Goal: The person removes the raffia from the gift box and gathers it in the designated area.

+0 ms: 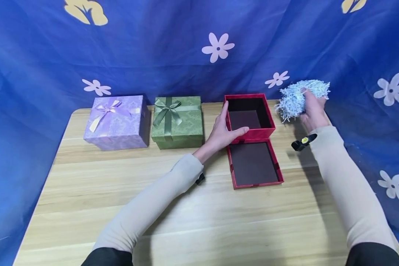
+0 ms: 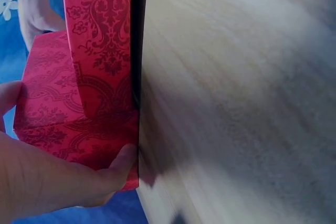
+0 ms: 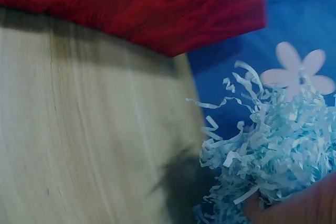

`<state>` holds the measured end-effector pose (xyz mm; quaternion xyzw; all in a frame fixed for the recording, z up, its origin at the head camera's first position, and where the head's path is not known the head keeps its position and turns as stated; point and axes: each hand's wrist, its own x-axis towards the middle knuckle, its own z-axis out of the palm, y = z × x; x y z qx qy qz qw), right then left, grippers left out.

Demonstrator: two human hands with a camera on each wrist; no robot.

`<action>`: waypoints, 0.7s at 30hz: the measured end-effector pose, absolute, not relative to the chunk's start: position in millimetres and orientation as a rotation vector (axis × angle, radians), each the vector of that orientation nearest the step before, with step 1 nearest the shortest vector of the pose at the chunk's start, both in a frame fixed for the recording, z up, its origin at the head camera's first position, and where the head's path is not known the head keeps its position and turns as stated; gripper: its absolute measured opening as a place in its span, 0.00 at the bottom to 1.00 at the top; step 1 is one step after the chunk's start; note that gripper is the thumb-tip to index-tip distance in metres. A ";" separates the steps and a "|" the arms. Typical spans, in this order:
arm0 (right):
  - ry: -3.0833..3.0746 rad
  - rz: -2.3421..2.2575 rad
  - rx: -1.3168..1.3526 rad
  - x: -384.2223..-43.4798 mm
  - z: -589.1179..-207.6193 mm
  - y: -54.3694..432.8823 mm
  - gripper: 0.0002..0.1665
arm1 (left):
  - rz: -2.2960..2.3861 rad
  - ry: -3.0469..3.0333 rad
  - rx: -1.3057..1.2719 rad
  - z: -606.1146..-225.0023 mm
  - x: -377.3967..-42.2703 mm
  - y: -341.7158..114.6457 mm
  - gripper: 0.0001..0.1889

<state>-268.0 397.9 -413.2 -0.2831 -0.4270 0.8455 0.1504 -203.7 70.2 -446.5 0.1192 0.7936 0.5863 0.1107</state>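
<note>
My right hand (image 1: 313, 112) grips a fluffy bunch of light blue shredded paper (image 1: 300, 96) at the table's back right. In the right wrist view, curly strands of the shredded paper (image 3: 283, 145) stick out beyond the fingers, over a shadow. An uncovered red gift box (image 1: 251, 133) with a dark interior stands left of it. My left hand (image 1: 221, 133) rests against the box's front left corner, thumb along the front and fingers along the left side. A red patterned wall (image 2: 47, 82) of the box shows between thumb and fingers in the left wrist view.
The red lid (image 1: 254, 162) lies inside up directly in front of the red box. Farther left stand a green gift box (image 1: 183, 127) and a lilac gift box (image 1: 126, 127), both closed with bows. A blue flowered curtain (image 1: 173, 48) hangs behind the wooden table (image 1: 199, 229).
</note>
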 end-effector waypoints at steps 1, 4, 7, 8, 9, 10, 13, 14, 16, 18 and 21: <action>-1.268 2.421 -0.843 -271.1 -416.7 397.7 0.62 | 1.723 2.331 0.351 -446.8 -203.4 70.5 0.64; -1.409 2.419 -0.912 -276.8 -425.7 398.6 0.59 | 1.718 2.328 0.362 -448.1 -202.0 72.1 0.63; -1.650 2.362 -0.934 -276.1 -430.1 398.1 0.56 | 1.714 2.330 0.370 -448.3 -199.9 73.2 0.63; -1.731 2.339 -0.931 -274.7 -430.5 397.7 0.59 | 1.708 2.333 0.369 -448.2 -199.2 73.5 0.63; -1.831 2.304 -0.927 -272.3 -429.8 397.4 0.61 | 1.704 2.337 0.366 -448.0 -198.7 73.4 0.63; -1.914 2.276 -0.913 -269.5 -428.7 396.8 0.64 | 1.700 2.340 0.364 -447.9 -198.4 73.2 0.63; -2.169 2.140 -0.874 -262.4 -425.2 396.7 0.75 | 1.687 2.349 0.353 -447.8 -198.8 72.1 0.63; -2.266 2.061 -0.864 -259.9 -424.2 397.1 0.77 | 1.685 2.351 0.347 -447.8 -199.2 71.5 0.63; -2.469 1.848 -0.847 -255.5 -422.8 398.1 0.77 | 1.688 2.357 0.334 -447.8 -200.5 70.5 0.63; -2.621 1.650 -0.845 -252.7 -423.2 400.5 0.76 | 1.692 2.360 0.325 -448.1 -202.1 69.8 0.63; -2.727 1.500 -0.829 -251.7 -426.1 405.2 0.75 | 1.699 2.358 0.318 -448.7 -204.3 69.2 0.63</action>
